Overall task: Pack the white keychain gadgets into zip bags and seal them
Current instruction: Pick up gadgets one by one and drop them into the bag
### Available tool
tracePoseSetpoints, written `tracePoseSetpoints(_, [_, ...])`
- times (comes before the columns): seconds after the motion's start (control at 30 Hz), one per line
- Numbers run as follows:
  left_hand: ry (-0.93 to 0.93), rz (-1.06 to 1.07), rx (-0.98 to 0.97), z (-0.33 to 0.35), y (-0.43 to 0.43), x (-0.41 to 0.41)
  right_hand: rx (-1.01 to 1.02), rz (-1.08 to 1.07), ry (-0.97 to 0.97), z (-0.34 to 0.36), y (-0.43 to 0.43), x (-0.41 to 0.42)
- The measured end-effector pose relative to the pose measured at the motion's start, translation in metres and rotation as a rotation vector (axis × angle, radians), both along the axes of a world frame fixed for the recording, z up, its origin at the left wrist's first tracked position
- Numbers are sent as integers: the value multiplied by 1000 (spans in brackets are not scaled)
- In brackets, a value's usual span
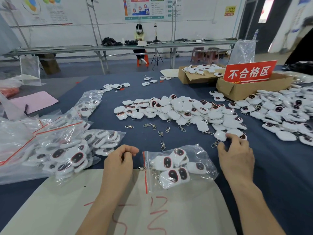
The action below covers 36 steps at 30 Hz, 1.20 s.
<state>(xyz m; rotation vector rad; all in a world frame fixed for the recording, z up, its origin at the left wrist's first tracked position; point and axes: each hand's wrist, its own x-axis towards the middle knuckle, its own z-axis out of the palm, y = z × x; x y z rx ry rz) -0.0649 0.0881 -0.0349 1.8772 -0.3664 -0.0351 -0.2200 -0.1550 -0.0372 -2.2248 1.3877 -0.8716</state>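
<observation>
Clear plastic zip bag (201, 150) lies mouth toward my curled, empty left hand (118, 161), ready for loading; spread right hand (237, 156) touches white keychain gadget (220, 135).

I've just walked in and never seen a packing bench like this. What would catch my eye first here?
A big heap of white keychain gadgets sprawls across the middle of the blue table. Behind it, at far right, a bright red sign stands in a cardboard box. Nearest, a zip bag holding several gadgets lies between the left hand and right hand.
</observation>
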Motion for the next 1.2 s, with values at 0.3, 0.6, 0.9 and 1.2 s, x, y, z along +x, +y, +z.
tracePoseSetpoints(0.3, [-25,6,48,0,0,0,55,-5,80,8,-29,11])
tracePoseSetpoints(0.6, [-74,-10,85,0,-2,-1,22,64,-64,6,-23,5])
tracePoseSetpoints(0.9, [-104,-15,95,-1,-2,-4,418,338,-554,24,-5,10])
tracePoseSetpoints(1.2, [-640,-435,117,19,-8,-47,723,751,-677,47,84,31])
